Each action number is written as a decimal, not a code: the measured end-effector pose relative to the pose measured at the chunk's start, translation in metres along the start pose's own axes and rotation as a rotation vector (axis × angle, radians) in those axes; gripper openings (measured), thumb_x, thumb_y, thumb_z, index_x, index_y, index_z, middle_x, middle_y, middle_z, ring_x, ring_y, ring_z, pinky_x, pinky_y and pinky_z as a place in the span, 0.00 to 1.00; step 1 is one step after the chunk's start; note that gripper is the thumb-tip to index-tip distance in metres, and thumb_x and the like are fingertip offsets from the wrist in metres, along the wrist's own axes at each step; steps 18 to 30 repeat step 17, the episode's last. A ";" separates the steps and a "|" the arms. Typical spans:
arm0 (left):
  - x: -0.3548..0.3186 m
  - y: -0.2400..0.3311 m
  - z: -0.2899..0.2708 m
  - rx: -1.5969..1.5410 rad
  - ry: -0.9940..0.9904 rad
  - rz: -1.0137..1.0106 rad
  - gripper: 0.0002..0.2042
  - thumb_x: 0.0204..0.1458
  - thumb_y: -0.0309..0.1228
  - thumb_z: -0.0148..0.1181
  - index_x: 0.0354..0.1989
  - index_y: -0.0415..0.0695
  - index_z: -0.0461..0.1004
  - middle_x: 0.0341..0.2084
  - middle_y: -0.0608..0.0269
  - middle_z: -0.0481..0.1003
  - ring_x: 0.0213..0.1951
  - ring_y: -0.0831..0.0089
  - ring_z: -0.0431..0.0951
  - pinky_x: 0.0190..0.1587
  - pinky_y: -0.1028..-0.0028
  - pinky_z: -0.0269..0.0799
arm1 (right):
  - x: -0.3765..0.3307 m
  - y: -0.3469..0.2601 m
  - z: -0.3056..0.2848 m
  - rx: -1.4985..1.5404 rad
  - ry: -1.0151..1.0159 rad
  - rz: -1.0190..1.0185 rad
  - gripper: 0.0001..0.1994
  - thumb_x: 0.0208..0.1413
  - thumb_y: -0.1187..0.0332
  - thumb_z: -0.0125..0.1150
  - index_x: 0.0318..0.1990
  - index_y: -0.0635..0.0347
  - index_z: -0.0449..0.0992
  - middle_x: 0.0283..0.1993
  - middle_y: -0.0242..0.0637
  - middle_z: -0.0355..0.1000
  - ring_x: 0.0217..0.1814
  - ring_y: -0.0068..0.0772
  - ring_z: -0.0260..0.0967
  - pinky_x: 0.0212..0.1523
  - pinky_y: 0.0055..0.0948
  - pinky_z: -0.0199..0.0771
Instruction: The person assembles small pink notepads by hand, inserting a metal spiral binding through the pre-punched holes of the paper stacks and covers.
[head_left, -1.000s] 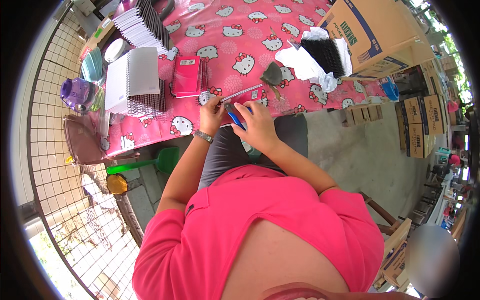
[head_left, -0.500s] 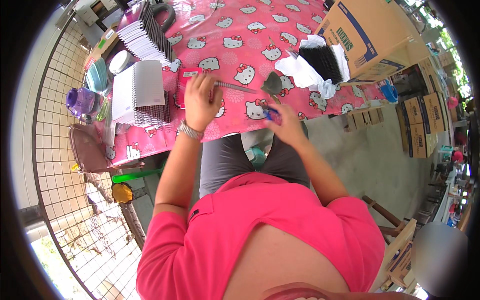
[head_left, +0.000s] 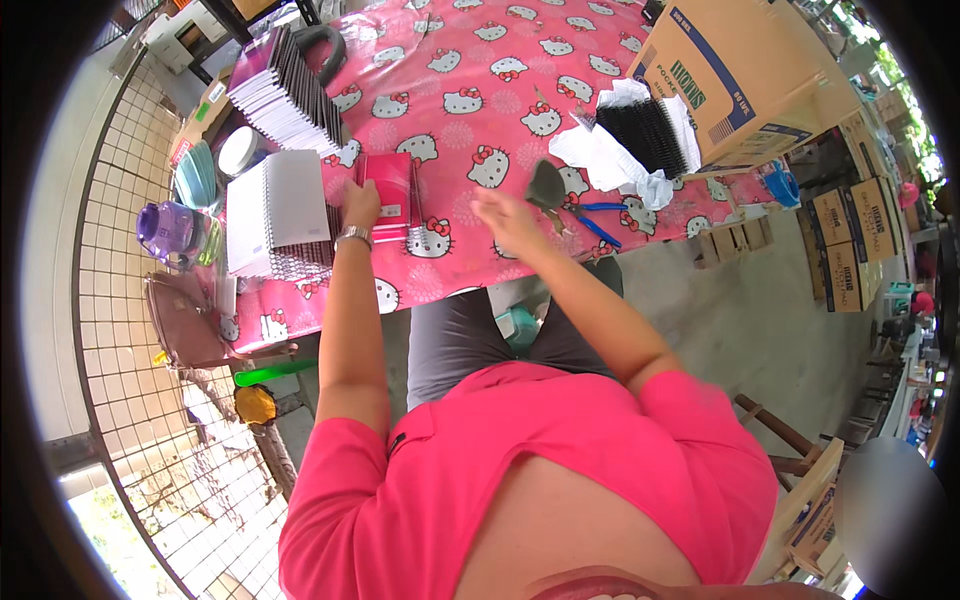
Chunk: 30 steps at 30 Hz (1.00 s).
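Note:
My left hand [head_left: 360,206] is closed on the left edge of a red-covered notebook [head_left: 388,182]. A wire coil [head_left: 417,205] runs along the notebook's right edge. To the right, my right hand [head_left: 510,222] hovers over the tablecloth with its fingers stretched out and nothing in them; it is slightly blurred. Blue-handled pliers [head_left: 602,208] lie on the table beyond it, beside a dark grey-green scoop-shaped piece [head_left: 546,184]. Left of my left hand stands a stack of spiral notebooks, the top one [head_left: 278,195] showing white pages.
A pink patterned cloth [head_left: 455,135] covers the table. More bound notebooks [head_left: 285,95] stand at the far left, near a purple bottle [head_left: 165,232] and a white-lidded jar [head_left: 238,150]. Black coils [head_left: 642,135] lie on white paper beside a cardboard box [head_left: 745,80] at right.
My right hand has let go of the pliers, which now lie on the table, and moved left. My left hand has shifted left and now grips the red notebook's edge.

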<state>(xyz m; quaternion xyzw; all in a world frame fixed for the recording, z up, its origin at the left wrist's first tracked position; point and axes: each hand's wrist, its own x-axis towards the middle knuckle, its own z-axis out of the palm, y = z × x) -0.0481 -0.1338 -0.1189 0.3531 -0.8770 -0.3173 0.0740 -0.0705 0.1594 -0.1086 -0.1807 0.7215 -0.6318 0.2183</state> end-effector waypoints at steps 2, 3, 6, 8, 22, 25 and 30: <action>0.029 -0.044 -0.039 -0.044 -0.088 -0.015 0.27 0.56 0.39 0.47 0.58 0.30 0.64 0.54 0.28 0.69 0.58 0.34 0.68 0.61 0.48 0.62 | 0.041 -0.021 0.070 0.026 -0.120 0.031 0.34 0.65 0.48 0.52 0.67 0.69 0.61 0.72 0.46 0.58 0.71 0.38 0.58 0.59 0.36 0.70; 0.026 -0.012 -0.014 -0.093 -0.089 -0.003 0.27 0.56 0.40 0.46 0.58 0.29 0.64 0.54 0.27 0.69 0.57 0.33 0.68 0.60 0.49 0.62 | 0.058 -0.009 0.068 0.006 -0.110 0.046 0.37 0.65 0.44 0.48 0.69 0.68 0.56 0.73 0.49 0.54 0.72 0.39 0.57 0.60 0.38 0.70; 0.002 -0.017 0.005 -0.077 -0.089 -0.017 0.29 0.54 0.42 0.48 0.57 0.29 0.65 0.52 0.26 0.70 0.55 0.33 0.70 0.59 0.51 0.63 | 0.060 -0.013 0.106 0.074 -0.029 0.047 0.25 0.65 0.53 0.51 0.61 0.64 0.67 0.53 0.48 0.73 0.55 0.41 0.69 0.54 0.38 0.70; -0.003 0.012 0.015 -0.377 -0.023 -0.031 0.27 0.50 0.40 0.55 0.53 0.30 0.69 0.47 0.35 0.75 0.51 0.43 0.75 0.54 0.52 0.69 | 0.071 0.002 0.088 -0.063 0.067 0.050 0.22 0.62 0.62 0.51 0.60 0.65 0.66 0.52 0.50 0.73 0.54 0.41 0.69 0.54 0.40 0.69; -0.047 -0.002 0.013 -0.764 -0.419 -0.299 0.21 0.43 0.31 0.64 0.48 0.38 0.73 0.36 0.55 0.78 0.35 0.60 0.79 0.41 0.59 0.77 | -0.012 -0.026 0.065 0.513 0.000 0.393 0.44 0.52 0.66 0.56 0.76 0.45 0.41 0.51 0.42 0.68 0.48 0.33 0.68 0.56 0.36 0.68; -0.047 -0.002 0.013 -0.764 -0.419 -0.299 0.21 0.43 0.31 0.64 0.48 0.38 0.73 0.36 0.55 0.78 0.35 0.60 0.79 0.41 0.59 0.77 | -0.012 -0.026 0.065 0.513 0.000 0.393 0.44 0.52 0.66 0.56 0.76 0.45 0.41 0.51 0.42 0.68 0.48 0.33 0.68 0.56 0.36 0.68; -0.047 -0.002 0.013 -0.764 -0.419 -0.299 0.21 0.43 0.31 0.64 0.48 0.38 0.73 0.36 0.55 0.78 0.35 0.60 0.79 0.41 0.59 0.77 | -0.012 -0.026 0.065 0.513 0.000 0.393 0.44 0.52 0.66 0.56 0.76 0.45 0.41 0.51 0.42 0.68 0.48 0.33 0.68 0.56 0.36 0.68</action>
